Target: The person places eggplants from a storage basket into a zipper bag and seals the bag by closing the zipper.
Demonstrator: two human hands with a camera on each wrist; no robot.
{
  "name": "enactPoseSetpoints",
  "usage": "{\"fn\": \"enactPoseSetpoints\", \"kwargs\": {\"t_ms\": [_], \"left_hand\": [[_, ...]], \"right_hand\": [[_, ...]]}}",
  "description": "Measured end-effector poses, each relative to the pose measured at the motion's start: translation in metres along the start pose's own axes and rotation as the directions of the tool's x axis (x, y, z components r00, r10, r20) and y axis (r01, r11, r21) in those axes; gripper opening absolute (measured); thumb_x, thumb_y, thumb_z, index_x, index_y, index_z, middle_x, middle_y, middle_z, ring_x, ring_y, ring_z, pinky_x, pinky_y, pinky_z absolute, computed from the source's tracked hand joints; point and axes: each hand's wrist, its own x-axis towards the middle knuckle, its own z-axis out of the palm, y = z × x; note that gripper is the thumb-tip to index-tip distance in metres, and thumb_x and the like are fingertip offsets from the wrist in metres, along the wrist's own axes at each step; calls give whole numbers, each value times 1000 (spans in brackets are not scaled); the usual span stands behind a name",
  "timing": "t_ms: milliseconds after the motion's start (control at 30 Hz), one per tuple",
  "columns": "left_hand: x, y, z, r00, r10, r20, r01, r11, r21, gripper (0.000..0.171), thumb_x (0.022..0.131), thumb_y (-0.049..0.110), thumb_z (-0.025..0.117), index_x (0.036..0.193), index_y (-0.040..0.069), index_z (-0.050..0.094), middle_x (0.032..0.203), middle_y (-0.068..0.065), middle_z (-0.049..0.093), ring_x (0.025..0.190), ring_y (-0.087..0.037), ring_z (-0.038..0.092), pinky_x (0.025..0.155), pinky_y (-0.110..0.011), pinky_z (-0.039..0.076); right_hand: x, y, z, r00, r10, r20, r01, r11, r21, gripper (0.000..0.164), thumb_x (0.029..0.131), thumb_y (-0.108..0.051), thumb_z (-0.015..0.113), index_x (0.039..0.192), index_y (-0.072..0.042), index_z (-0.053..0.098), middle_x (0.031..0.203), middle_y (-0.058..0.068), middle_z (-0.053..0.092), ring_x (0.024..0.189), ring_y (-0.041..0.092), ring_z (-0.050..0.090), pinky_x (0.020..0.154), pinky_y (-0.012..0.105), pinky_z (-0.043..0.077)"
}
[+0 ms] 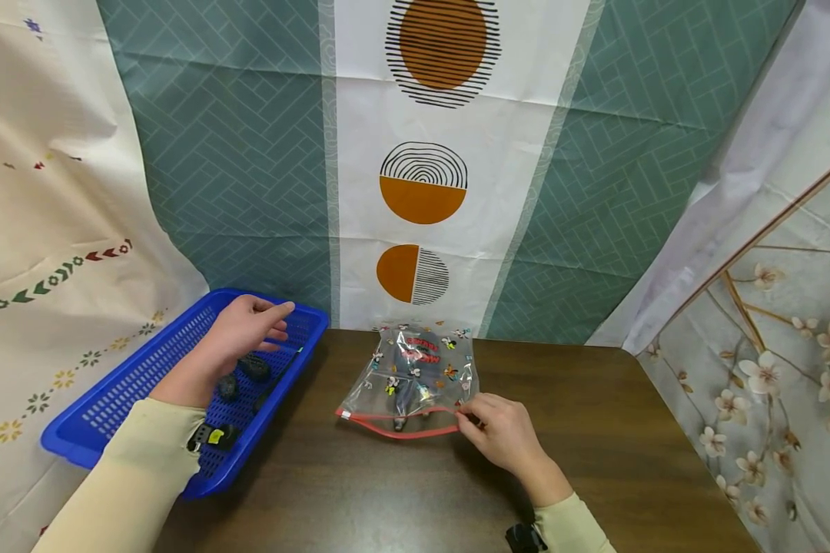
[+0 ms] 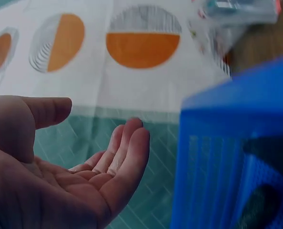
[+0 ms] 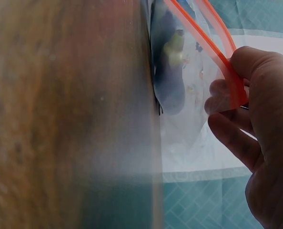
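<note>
My left hand [image 1: 249, 326] hovers over the blue plastic basket [image 1: 311, 326], thumb and fingers apart with nothing between them. In the left wrist view its palm faces up, beside the basket's wall [image 2: 194, 181]. Below that hand lie several dark, rough-skinned pieces [image 1: 254, 367]. With thumb and fingers my right hand [image 1: 501, 430] pinches one end of the red zip edge [image 1: 401, 436] of a clear printed bag [image 1: 373, 384]. The bag's mouth gapes slightly toward me. Inside it, the right wrist view shows a dark, purplish long item [image 3: 172, 93].
The brown wooden table [image 1: 360, 499] carries basket and bag. A green and white patterned cloth [image 1: 249, 153] hangs right behind the table's far edge. A floral cloth [image 1: 788, 399] borders the right side, and a cream one [image 1: 55, 230] the left.
</note>
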Motion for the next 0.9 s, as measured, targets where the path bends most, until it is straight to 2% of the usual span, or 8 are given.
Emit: {"fn": "enactPoseSetpoints", "kwargs": {"t_ms": [167, 333, 433, 533, 667, 800, 833, 900], "left_hand": [[8, -15, -10, 998, -32, -53, 36, 997, 70, 62, 116, 47, 57, 128, -14, 65, 123, -27, 71, 109, -33, 78, 91, -47, 68], [13, -30, -18, 994, -26, -105, 44, 984, 173, 50, 115, 44, 58, 85, 4, 60, 89, -15, 73, 81, -21, 74, 70, -36, 65], [14, -39, -22, 990, 4, -139, 36, 958, 286, 55, 114, 42, 59, 69, 14, 46, 64, -3, 58, 58, -15, 57, 56, -34, 50], [15, -48, -25, 988, 22, -150, 39, 920, 390, 56, 112, 40, 60, 66, 16, 41, 59, 4, 39, 52, -17, 40, 54, -36, 38], [15, -60, -30, 995, -33, -99, 76, 880, 469, 50, 112, 39, 60, 76, 9, 43, 72, -3, 38, 64, -26, 48, 63, -42, 43], [17, -68, -35, 992, -119, -48, 126, 849, 513, 65, 112, 43, 59, 108, -22, 54, 106, -42, 58, 96, -50, 64, 82, -57, 56], [18, -69, -36, 989, -142, -41, 143, 845, 515, 72, 112, 44, 59, 122, -28, 52, 122, -51, 55, 110, -58, 63, 92, -63, 56], [19, -72, -37, 982, -185, -34, 175, 833, 524, 88, 112, 46, 57, 146, -33, 36, 151, -58, 35, 138, -71, 43, 110, -75, 46]], "right_hand": [[1, 1, 2, 1000, 1, 9, -1, 1000, 13, 13, 86, -11, 89, 88, -18, 78, 82, -11, 72, 68, 3, 64, 55, 23, 53], [2, 0, 3, 1000, 0, 8, 0, 1000, 11, 13, 86, -12, 90, 88, -19, 78, 81, -11, 72, 67, 3, 63, 55, 23, 53], [2, 0, 3, 1000, -2, 6, 2, 1000, 9, 14, 86, -12, 90, 88, -19, 78, 81, -11, 72, 67, 3, 62, 54, 23, 52], [3, -1, 4, 1000, -1, 12, 1, 1000, 10, 14, 86, -12, 90, 88, -19, 78, 81, -11, 71, 67, 3, 62, 54, 23, 52], [4, -1, 4, 1000, -14, 13, 14, 1000, 14, 13, 87, -12, 89, 88, -19, 78, 81, -11, 72, 66, 4, 63, 54, 23, 52], [5, -1, 4, 1000, -22, 14, 22, 1000, 14, 13, 86, -13, 89, 88, -18, 77, 80, -10, 71, 65, 4, 62, 53, 23, 51], [5, -1, 4, 1000, -23, 14, 22, 1000, 13, 14, 86, -12, 89, 88, -18, 78, 80, -10, 71, 65, 4, 62, 53, 23, 51], [5, -1, 4, 1000, -22, 13, 22, 1000, 12, 14, 86, -12, 90, 88, -18, 78, 80, -10, 71, 65, 4, 61, 53, 23, 51]]}}
